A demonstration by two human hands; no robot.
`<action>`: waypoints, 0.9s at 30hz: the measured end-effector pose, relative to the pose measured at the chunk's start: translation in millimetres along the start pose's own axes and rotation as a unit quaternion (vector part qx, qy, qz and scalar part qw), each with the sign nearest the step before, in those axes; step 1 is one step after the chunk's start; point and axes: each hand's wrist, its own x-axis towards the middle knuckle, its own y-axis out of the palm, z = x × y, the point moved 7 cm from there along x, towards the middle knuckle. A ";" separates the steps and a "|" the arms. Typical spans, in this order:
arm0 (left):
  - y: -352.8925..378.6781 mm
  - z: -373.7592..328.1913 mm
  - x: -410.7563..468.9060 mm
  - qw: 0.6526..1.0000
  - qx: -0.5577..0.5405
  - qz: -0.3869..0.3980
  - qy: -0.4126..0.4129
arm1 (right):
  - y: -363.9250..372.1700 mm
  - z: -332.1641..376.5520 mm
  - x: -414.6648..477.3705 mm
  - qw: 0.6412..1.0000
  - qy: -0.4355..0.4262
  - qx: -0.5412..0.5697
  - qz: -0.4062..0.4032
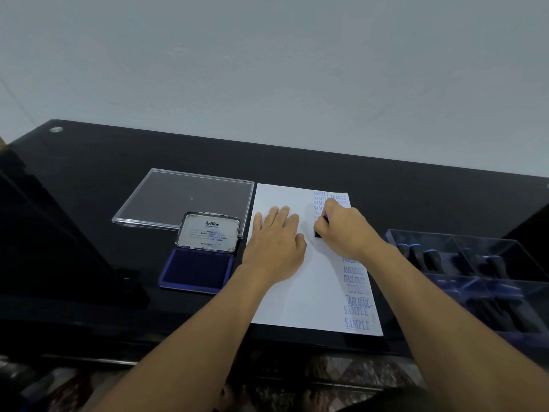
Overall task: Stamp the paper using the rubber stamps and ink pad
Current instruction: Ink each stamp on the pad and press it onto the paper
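Note:
A white sheet of paper (300, 292) lies on the black table, with blue stamped words such as SAMPLE, FRAGILE and AIR MAIL down its right side. My left hand (274, 242) rests flat on the sheet, fingers spread. My right hand (344, 230) grips a dark rubber stamp (318, 233) and holds it down on the paper in the upper right part; most of the stamp is hidden in the fist. The open ink pad (197, 269), blue inside with its lid (209, 231) standing up, sits just left of the paper.
A clear plastic lid (166, 197) lies flat behind the ink pad. A clear compartment box (490, 278) holding several dark stamps stands to the right of the paper. The table's near edge (208, 349) runs below my forearms. A dark object fills the left side.

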 end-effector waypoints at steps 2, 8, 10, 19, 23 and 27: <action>-0.1 0.0 0.1 1.000 0.000 0.001 0.001 | -0.1 0.1 0.8 1.000 -0.001 0.000 0.001; 0.7 0.2 0.3 1.000 0.004 0.002 0.002 | -0.4 -0.3 -1.7 1.000 -0.001 0.002 -0.011; 0.2 -0.2 0.4 1.000 0.005 -0.002 0.005 | 0.1 -0.3 -3.7 1.000 -0.001 0.002 -0.018; -2.8 -1.2 -0.4 1.000 0.008 -0.009 0.006 | -1.8 0.8 -3.9 1.000 0.001 -0.010 -0.022; -2.2 -0.8 -0.2 1.000 0.005 -0.003 0.005 | -0.6 -0.1 -3.3 1.000 -0.001 -0.011 -0.024; -1.0 -0.5 -0.2 1.000 0.006 0.002 0.005 | -0.3 -0.4 -5.5 0.999 -0.002 -0.009 -0.032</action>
